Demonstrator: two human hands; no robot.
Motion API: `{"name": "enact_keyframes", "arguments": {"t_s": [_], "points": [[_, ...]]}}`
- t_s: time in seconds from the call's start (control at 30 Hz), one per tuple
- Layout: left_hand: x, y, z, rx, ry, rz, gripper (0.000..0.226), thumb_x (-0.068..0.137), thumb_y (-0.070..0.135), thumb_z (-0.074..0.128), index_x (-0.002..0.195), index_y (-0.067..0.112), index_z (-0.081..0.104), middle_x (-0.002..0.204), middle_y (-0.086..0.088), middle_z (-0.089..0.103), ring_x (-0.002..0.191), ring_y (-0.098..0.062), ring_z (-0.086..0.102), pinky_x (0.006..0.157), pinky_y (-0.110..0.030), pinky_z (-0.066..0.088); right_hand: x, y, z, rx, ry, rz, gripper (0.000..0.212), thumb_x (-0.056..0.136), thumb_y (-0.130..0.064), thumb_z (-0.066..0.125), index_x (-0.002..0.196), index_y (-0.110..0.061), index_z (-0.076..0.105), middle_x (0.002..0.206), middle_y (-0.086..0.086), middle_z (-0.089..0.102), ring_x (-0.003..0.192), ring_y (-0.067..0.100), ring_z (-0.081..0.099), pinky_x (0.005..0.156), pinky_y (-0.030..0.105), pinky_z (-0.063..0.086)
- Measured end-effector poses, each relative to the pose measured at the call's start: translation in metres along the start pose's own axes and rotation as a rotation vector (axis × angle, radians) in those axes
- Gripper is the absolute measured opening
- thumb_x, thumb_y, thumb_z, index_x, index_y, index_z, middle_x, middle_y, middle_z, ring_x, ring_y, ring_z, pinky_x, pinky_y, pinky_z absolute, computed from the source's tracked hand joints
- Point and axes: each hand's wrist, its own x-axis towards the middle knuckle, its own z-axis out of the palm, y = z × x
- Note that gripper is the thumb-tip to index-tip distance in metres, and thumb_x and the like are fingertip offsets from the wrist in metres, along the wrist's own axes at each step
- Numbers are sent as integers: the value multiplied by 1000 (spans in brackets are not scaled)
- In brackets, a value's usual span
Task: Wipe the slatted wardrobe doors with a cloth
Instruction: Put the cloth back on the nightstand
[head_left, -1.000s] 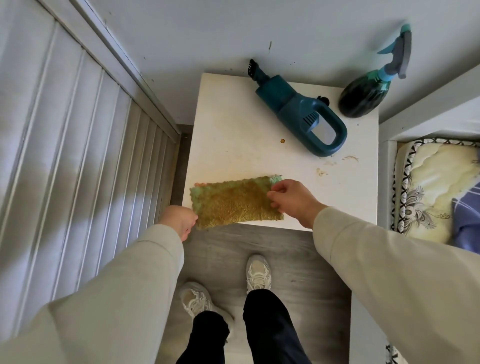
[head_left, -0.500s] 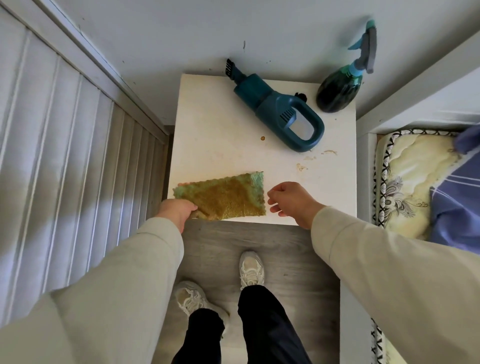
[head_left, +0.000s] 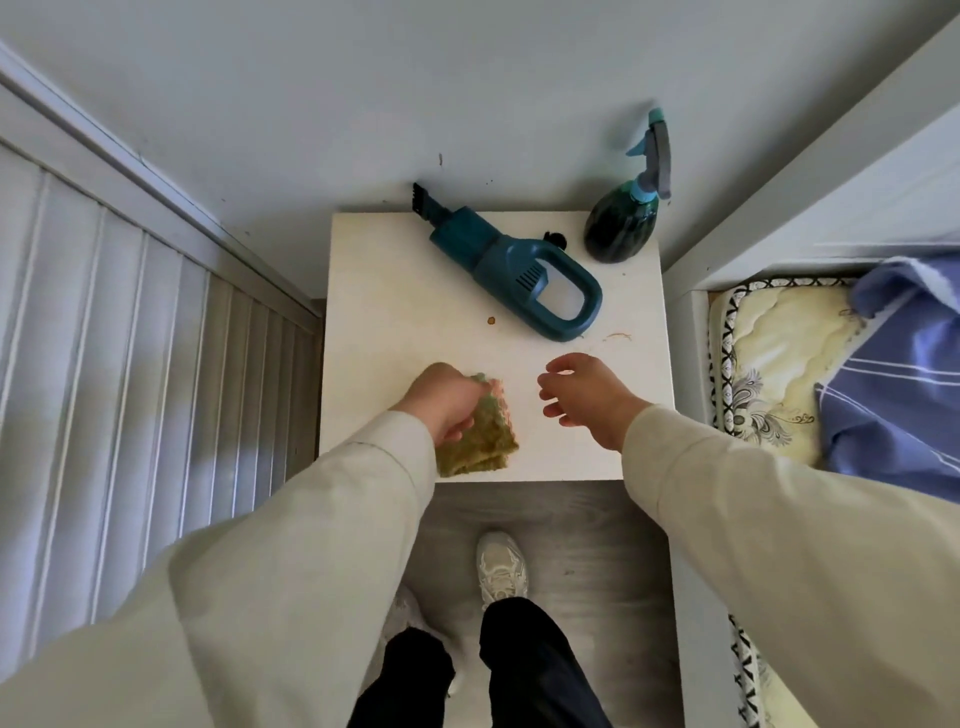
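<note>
Viewed from above, the white side table (head_left: 395, 291) serves as the landmark. Left hand (head_left: 444, 400) — over the table's near-left part — has its fingers curled round the bunched green-yellow cloth (head_left: 480, 439), which hangs from the grip toward the table's near edge, its long axis running roughly from the fingers back toward the person. Right hand (head_left: 584, 397) hovers over the table's near-right part, fingers loosely bent and apart, holding nothing; a strip of bare tabletop separates it from the cloth.

Slatted wardrobe doors (head_left: 130, 374) rise directly left of the table, slats upright, so the cloth-bearing hand is the nearer one by far. Judged from this layout, the coming move is a leftward swing of that arm off the table's left edge onto the slats — the room between table and doors looks unobstructed.

At the table's far side lie a teal handheld vacuum (head_left: 511, 267) and, at the far-right corner, a dark green spray bottle (head_left: 623, 228), both well apart from either hand. Right of the table sits a bed (head_left: 779, 374).
</note>
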Motion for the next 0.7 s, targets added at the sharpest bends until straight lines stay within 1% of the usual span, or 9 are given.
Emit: {"name": "enact_keyframes", "arguments": {"t_s": [0.03, 0.07, 0.13, 0.23, 0.3, 0.37, 0.5, 0.63, 0.7], "points": [[4, 8, -10, 18, 54, 60, 20, 92, 27, 61, 98, 8, 60, 87, -10, 63, 72, -24, 61, 65, -30, 52, 2, -6, -3, 9, 19, -9, 45, 95, -22, 59, 138, -19, 47, 104, 5, 64, 91, 21, 67, 82, 34, 58], [8, 15, -18, 19, 98, 112, 25, 91, 25, 61, 109, 9, 59, 98, -10, 64, 80, -25, 63, 73, -31, 55, 6, -10, -4, 0, 37, -19, 54, 94, -23, 60, 145, -24, 39, 104, 4, 62, 92, 22, 67, 84, 36, 58], [16, 34, -34, 30, 131, 190, 48, 91, 26, 59, 137, 18, 47, 119, -7, 60, 96, -24, 64, 87, -39, 57, 16, -22, -6, -10, 32, -26, 68, 95, -25, 61, 151, -33, 24, 107, 3, 57, 96, 25, 65, 88, 40, 57], [25, 63, -46, 143, 130, 301, 62, 93, 26, 56, 149, 30, 30, 133, -6, 56, 110, -27, 61, 96, -43, 53, 26, -36, -2, -106, 2, 30, 84, 92, -30, 63, 154, -41, 7, 133, 5, 44, 113, 33, 57, 96, 45, 52], [35, 77, -52, 287, 110, 353, 70, 94, 27, 57, 154, 34, 22, 144, -7, 49, 121, -30, 55, 101, -43, 48, 35, -41, 6, -241, 82, 57, 83, 90, -33, 61, 154, -39, 9, 149, 11, 28, 124, 39, 46, 102, 45, 45], [46, 86, -55, 426, 93, 374, 75, 94, 28, 57, 156, 35, 15, 152, -9, 41, 127, -31, 51, 102, -41, 46, 39, -41, 10, -311, 167, 53, 74, 89, -33, 58, 152, -35, 19, 144, 13, 28, 123, 39, 42, 103, 46, 43], [61, 84, -68, 542, 104, 363, 73, 95, 17, 52, 156, 32, 15, 142, -9, 50, 107, -26, 55, 80, -34, 45, 45, -43, 14, -375, 226, 24, 66, 87, -30, 52, 148, -31, 28, 138, 13, 33, 123, 37, 37, 104, 49, 41], [71, 68, -87, 442, 166, 338, 66, 94, 14, 50, 152, 25, 20, 114, -9, 59, 93, -26, 59, 74, -36, 50, 48, -63, 20, -472, 237, -29, 68, 90, -30, 51, 152, -29, 25, 145, 13, 30, 128, 37, 34, 107, 46, 36], [79, 61, -99, 388, 199, 324, 64, 94, 17, 52, 149, 23, 20, 113, -9, 58, 95, -28, 60, 77, -39, 52, 54, -79, 26, -505, 245, -64, 68, 90, -31, 51, 153, -29, 24, 148, 11, 29, 132, 37, 32, 108, 47, 34]]}}
